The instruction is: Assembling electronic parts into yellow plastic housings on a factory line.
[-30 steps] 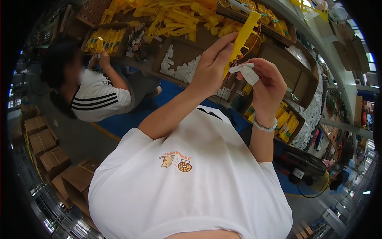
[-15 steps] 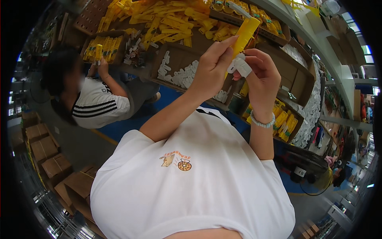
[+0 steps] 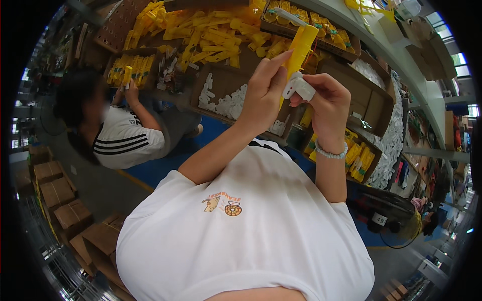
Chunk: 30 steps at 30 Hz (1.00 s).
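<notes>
**White piece (image 3: 290, 86) brought up to a yellow casing (image 3: 304, 42), one in each hand**

In the head view, the left hand (image 3: 264, 86) is curled closely round the casing's lower half, thumb along the near side; the casing slants up and ahead of that hand. The right hand (image 3: 329, 103) has thumb and forefinger pinched on the white piece, its other fingers loosely bent. A white patch (image 3: 306, 89) covers the pinching thumb; it looks like a wrap. The piece lies just right of the left hand, overlapping the casing's lower part; whether the two touch, I cannot tell.

The step in hand looks like lining the piece up with the casing. As I judge it, the next move calls for a steady left grip and a small, careful turn of the right fingertips.

As for edges, the white-piece carton (image 3: 228, 74) lies left of and below the left hand. Ahead, the upper box (image 3: 335, 48) sits behind the casing in view, the depth between them unclear. The right box (image 3: 370, 93) is beyond the right hand, with yellow parts (image 3: 362, 159) beside its wrist. The freest room seems to be back toward the shirt (image 3: 241, 246). The co-worker (image 3: 133, 143) sits well apart, off the left hand's side.
</notes>
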Tool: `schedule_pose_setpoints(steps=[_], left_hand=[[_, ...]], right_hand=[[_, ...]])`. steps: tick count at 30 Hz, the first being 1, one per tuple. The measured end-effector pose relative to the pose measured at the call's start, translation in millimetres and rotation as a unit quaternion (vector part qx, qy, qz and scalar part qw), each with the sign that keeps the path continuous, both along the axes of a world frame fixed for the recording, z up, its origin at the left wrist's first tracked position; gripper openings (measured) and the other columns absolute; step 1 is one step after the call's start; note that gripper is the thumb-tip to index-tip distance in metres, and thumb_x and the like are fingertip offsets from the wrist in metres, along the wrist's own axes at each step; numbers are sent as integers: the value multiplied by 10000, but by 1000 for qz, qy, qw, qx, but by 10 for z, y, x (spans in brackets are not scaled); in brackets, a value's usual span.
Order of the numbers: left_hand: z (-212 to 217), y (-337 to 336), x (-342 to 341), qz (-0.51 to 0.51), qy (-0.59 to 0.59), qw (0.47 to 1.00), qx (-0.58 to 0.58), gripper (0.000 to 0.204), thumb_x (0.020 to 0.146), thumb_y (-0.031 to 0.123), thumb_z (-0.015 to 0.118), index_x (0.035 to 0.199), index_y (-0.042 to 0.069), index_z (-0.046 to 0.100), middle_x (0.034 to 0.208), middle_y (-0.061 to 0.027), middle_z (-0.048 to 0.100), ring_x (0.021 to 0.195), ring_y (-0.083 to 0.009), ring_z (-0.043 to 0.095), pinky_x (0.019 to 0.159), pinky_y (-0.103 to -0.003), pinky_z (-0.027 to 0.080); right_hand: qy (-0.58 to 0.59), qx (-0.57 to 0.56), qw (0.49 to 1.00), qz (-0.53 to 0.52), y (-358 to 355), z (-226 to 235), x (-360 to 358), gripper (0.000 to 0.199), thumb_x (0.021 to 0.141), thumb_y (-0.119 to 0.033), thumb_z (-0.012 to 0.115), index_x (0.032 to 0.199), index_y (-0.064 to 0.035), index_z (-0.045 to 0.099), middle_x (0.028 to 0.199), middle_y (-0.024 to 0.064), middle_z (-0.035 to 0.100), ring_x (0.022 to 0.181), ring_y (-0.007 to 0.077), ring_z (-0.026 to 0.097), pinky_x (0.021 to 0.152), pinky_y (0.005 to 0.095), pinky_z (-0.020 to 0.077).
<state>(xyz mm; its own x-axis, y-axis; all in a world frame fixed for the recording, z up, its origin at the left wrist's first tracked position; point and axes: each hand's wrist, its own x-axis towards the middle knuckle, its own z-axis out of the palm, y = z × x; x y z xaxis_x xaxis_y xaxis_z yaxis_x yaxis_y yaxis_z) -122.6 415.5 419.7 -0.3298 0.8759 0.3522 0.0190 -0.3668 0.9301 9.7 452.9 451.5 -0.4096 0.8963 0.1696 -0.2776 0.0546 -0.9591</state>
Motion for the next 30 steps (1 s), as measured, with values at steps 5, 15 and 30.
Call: schedule_pose_setpoints(steps=[5, 15, 30], left_hand=[[83, -39, 50, -22, -6, 1000, -5, 328, 980, 82, 466, 1299, 91, 545, 896, -48, 467, 769, -118, 477, 685, -249, 413], [61, -7, 145, -46, -101, 993, -40, 352, 995, 193, 486, 1328, 82, 513, 897, -36, 498, 741, -99, 495, 633, -229, 425], [151, -116, -84, -151, -486, 854, -104, 352, 1035, 270, 294, 1187, 38, 511, 1038, -111, 613, 901, -213, 640, 794, -373, 542]], right_hand=[[-7, 31, 1000, 2, 14, 42, 72, 104, 828, 83, 602, 927, 99, 629, 807, 155, 677, 666, 186, 669, 594, 284, 573], [9, 24, 1000, -17, -15, 61, 39, 131, 829, 66, 622, 959, 83, 634, 787, 128, 668, 659, 156, 652, 573, 263, 555], [-256, 488, 829, -97, -116, -46, -59, 395, 654, 77, 674, 1035, -26, 667, 1064, 105, 587, 1004, 279, 559, 749, 336, 546]])
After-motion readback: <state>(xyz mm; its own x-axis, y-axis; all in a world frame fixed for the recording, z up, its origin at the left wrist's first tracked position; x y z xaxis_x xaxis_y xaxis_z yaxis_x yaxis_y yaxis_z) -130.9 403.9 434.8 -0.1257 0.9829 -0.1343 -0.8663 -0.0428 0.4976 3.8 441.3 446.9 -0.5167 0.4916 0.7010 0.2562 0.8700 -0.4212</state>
